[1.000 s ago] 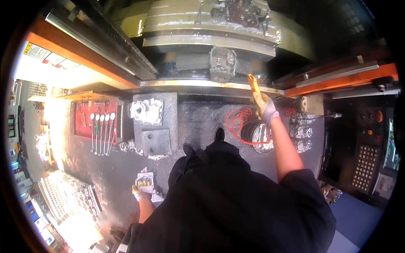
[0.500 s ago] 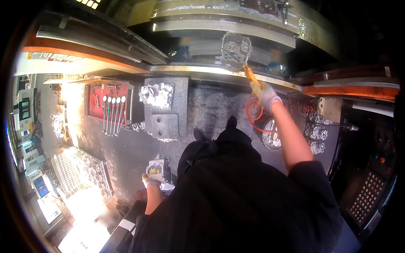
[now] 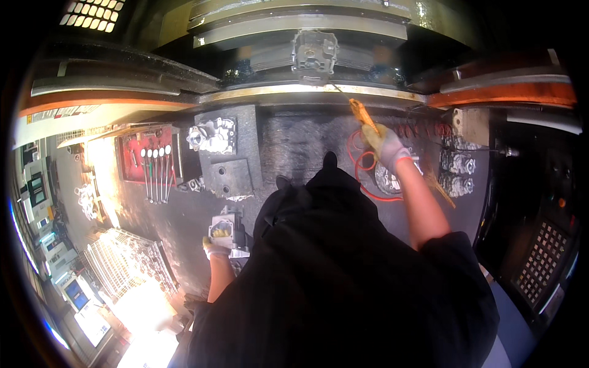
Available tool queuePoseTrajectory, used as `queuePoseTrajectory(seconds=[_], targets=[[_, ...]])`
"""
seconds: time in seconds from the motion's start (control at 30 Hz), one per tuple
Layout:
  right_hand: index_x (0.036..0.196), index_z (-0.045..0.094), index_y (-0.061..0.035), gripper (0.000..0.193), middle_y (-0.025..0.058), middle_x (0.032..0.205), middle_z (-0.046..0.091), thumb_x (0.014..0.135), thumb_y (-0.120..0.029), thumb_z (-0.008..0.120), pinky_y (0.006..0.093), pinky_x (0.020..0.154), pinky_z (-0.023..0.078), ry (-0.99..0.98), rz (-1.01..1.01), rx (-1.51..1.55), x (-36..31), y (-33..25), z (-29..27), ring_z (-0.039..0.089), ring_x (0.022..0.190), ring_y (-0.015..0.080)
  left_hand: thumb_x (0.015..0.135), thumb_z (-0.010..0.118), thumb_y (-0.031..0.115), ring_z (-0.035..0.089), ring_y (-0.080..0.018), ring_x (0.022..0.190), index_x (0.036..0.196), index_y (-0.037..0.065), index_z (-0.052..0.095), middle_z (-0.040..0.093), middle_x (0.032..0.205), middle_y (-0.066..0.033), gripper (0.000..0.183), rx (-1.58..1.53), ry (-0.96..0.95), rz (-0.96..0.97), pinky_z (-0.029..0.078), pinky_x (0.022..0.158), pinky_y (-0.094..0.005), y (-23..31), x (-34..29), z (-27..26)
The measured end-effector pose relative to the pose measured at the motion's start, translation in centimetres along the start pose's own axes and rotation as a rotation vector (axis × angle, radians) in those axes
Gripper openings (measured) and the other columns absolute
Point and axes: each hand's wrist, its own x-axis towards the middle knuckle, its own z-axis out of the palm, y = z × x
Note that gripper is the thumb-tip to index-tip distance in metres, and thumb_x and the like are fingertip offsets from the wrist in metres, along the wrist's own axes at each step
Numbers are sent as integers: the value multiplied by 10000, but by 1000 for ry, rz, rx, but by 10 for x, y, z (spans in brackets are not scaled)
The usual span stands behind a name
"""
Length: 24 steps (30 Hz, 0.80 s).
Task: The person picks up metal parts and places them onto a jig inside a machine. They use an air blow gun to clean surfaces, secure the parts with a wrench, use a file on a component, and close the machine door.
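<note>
My right hand (image 3: 383, 145), in a yellow and white work glove, grips an orange air blow gun (image 3: 362, 115) with a thin nozzle. The nozzle points up-left at a grey metal casting (image 3: 314, 55) just beyond the machine's front sill, with a gap between them. A red coiled hose (image 3: 366, 161) hangs below the gun. Low on my left side, my gloved left hand (image 3: 216, 246) is closed on a second grey casting (image 3: 227, 230); yellow glove fingers show through its opening.
A dark stand (image 3: 248, 132) bears a casting (image 3: 215, 135) and a grey block (image 3: 229, 178). Farther left, a red tray (image 3: 133, 164) holds several dial gauges (image 3: 157, 161). Several castings (image 3: 458, 164) stand at right beside a control panel (image 3: 540, 264). The machine's sill (image 3: 264, 93) runs across ahead.
The blow gun has drawn back from the casting at the machine, toward me and slightly right. The whole view has shifted a little. My left hand still holds its casting.
</note>
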Motion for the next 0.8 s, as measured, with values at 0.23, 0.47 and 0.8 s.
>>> queuePoseTrajectory(seconds=[0.23, 0.47, 0.8], targets=[[1393, 568, -40, 581, 19, 840, 568, 1012, -476, 608, 317, 580, 427, 18, 72, 199, -33, 3, -25, 477, 630, 117, 967, 494, 512, 697, -341, 1016, 1175, 24, 655, 711, 1110, -164, 554, 1, -72, 7, 552, 972, -556, 13, 9, 10], [1124, 636, -8, 527, 45, 825, 650, 997, -516, 573, 283, 446, 390, 134, -117, 116, 6, 22, -34, 477, 494, 113, 963, 501, 502, 692, -341, 1039, 1206, 28, 652, 707, 1146, -166, 555, 73, -1, 46, 541, 975, -564, 11, -18, 24], [1139, 651, -48, 550, 37, 844, 640, 991, -569, 558, 312, 428, 389, 179, 50, -17, 112, -7, -62, 470, 504, 119, 990, 467, 506, 691, -320, 977, 1098, 45, 663, 702, 1064, -121, 513, -34, 2, 76, 571, 923, -535, -5, -58, -11]])
